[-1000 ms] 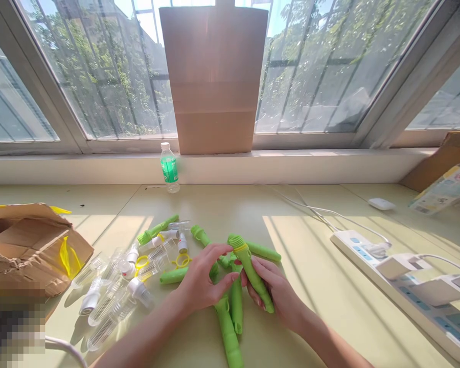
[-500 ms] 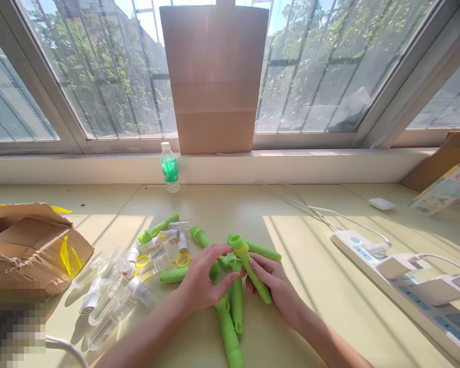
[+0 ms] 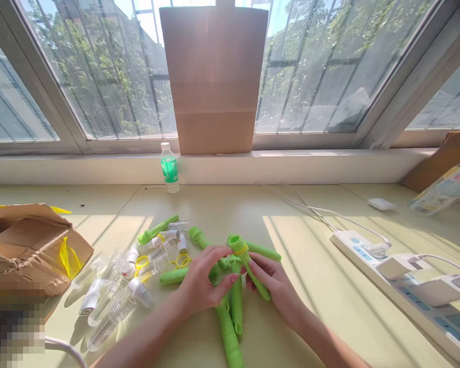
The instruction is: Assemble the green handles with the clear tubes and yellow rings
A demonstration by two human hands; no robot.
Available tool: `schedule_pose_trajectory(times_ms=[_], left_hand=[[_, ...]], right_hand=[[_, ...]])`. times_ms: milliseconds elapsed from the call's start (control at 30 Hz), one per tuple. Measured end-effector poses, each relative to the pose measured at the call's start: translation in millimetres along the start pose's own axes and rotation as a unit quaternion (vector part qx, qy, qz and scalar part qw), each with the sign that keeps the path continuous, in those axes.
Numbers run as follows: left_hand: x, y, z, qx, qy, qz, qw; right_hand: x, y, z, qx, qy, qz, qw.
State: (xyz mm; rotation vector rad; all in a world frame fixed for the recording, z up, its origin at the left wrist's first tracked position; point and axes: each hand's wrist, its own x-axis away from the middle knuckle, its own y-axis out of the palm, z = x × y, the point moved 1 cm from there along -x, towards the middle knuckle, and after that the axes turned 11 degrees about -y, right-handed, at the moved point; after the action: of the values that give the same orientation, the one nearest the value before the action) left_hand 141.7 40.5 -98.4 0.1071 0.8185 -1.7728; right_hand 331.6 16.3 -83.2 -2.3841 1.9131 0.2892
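Threads [image 3: 236, 249] ringed the open mouth of the light-green plastic tube [image 3: 257, 277], a yellow band [image 3: 242, 251] just below; it leaned in the right hand [image 3: 275, 283], whose fingers closed around it. The left hand [image 3: 203, 278], thumb and fingers parted, gripped nothing visible, a fingertip beside the mouth. Beneath the hands, other green tubes [image 3: 230, 337] crowded the worktop [image 3: 218, 204], partly hidden; to their left lay clear ribbed tubes [image 3: 103, 328] and white caps [image 3: 138, 289]; rightward, a power strip [image 3: 407, 298].

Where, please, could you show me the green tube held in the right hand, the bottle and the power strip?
Green tube [image 3: 252, 274]: head view, middle of its body.
Bottle [image 3: 169, 169]: head view, green label.
Power strip [image 3: 399, 295]: head view, top face.
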Motion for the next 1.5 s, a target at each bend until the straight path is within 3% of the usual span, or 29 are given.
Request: schedule_pose_trajectory(times_ms=[600, 1500], left_hand=[[-0.7, -3.1, 5.7, -0.021, -0.014, -0.02, 0.999], [-3.4, -4.0, 3.6, -0.017, -0.045, -0.017, 0.999]], right_hand=[[-0.5, -2.8, 6.3, 0.037, -0.005, 0.028, 0.999], [1.4, 0.9, 4.3, -0.031, 0.022, 0.026, 0.999]])
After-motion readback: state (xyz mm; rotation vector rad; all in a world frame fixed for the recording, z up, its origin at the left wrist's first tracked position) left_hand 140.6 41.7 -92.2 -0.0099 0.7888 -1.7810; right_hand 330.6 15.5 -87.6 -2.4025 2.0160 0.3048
